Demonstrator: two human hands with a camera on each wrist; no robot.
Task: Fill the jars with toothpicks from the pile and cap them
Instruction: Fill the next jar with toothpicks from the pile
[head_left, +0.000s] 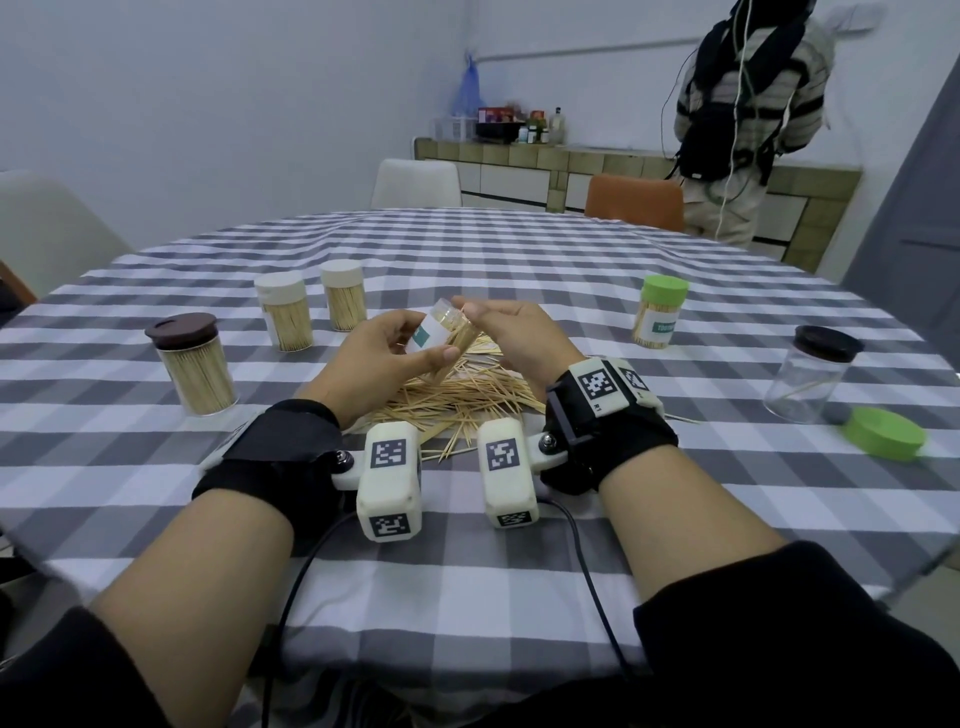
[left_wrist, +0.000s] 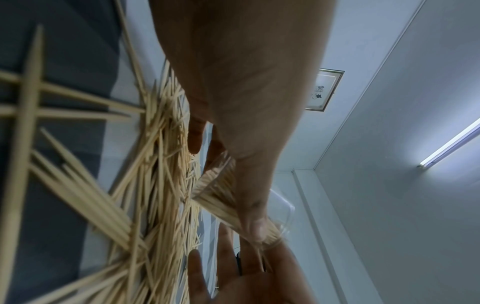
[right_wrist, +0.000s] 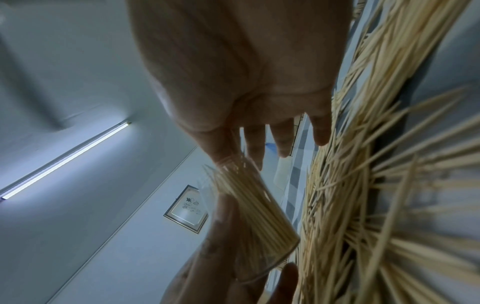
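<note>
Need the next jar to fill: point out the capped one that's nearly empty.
The brown-lidded clear jar far right, beside the loose green lid; the other capped jars are packed with toothpicks.

- The left hand (head_left: 382, 348) covered much of the jar (head_left: 441, 332), so the wording on its label could not be read.
- The toothpick pile (head_left: 457, 397) was partly hidden behind both hands.
- The standing person (head_left: 748, 119) was cut off at the head view's top edge.
- The nearest toothpicks (left_wrist: 28, 115) were blurred in the left wrist view.
</note>
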